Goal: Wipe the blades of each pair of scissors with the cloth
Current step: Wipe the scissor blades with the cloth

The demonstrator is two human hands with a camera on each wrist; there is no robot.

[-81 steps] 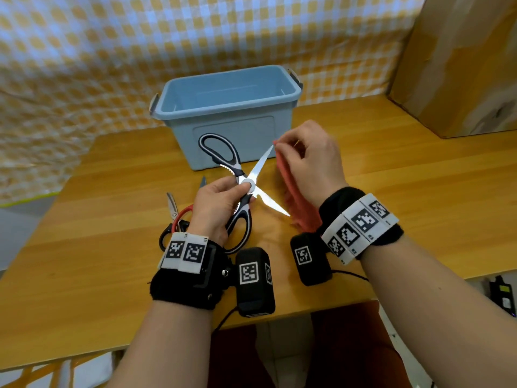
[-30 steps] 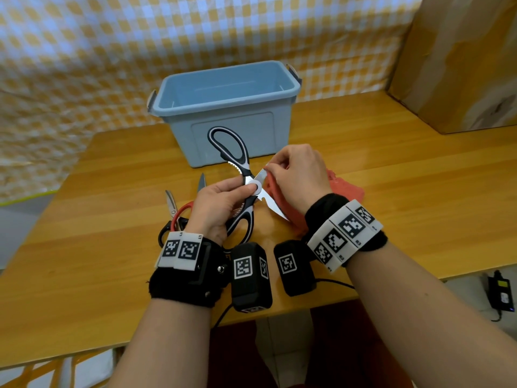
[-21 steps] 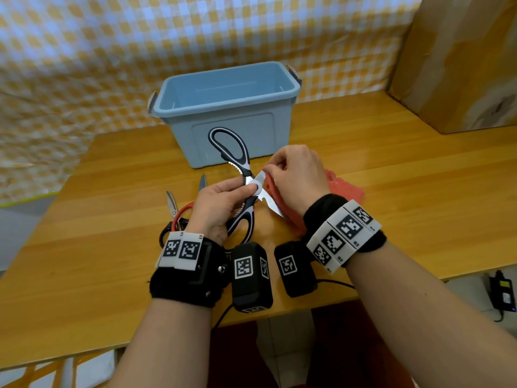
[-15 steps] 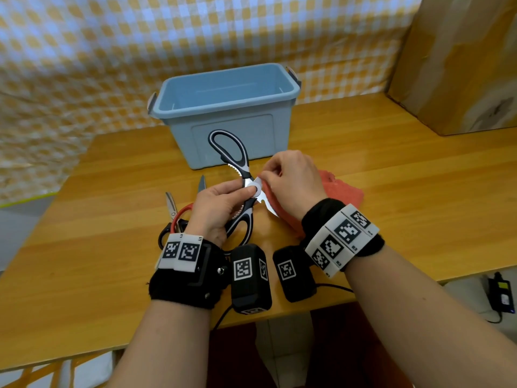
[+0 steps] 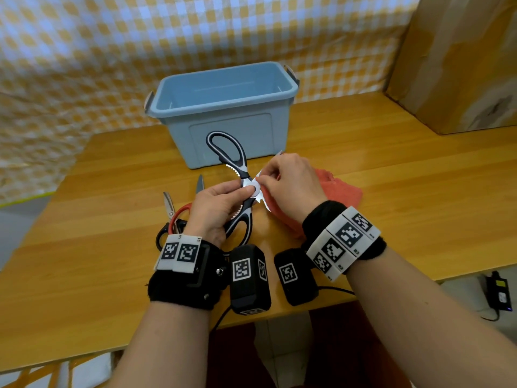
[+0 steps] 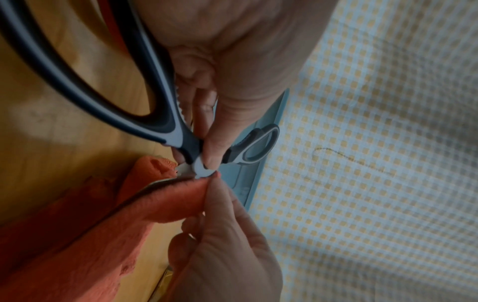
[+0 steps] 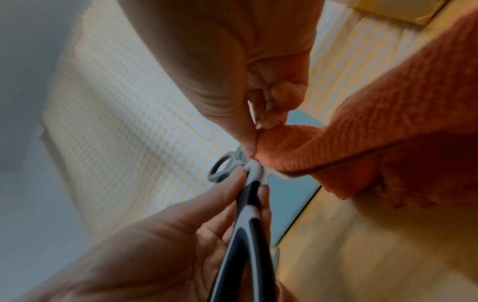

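Left hand [image 5: 216, 210] gripping the black-handled scissors [image 5: 236, 189] at the pivot, blades spread, above the table [image 5: 391, 197] near the blue bin [image 5: 223, 107]. Right hand [image 5: 291, 186] pinching the orange cloth [image 5: 338, 189] around the far blade beside the pivot. Red-handled scissors [image 5: 176, 214] lying left.

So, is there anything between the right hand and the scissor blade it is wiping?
Only the orange cloth: the right hand pinches it folded round the blade of the black-handled scissors, beside the pivot.
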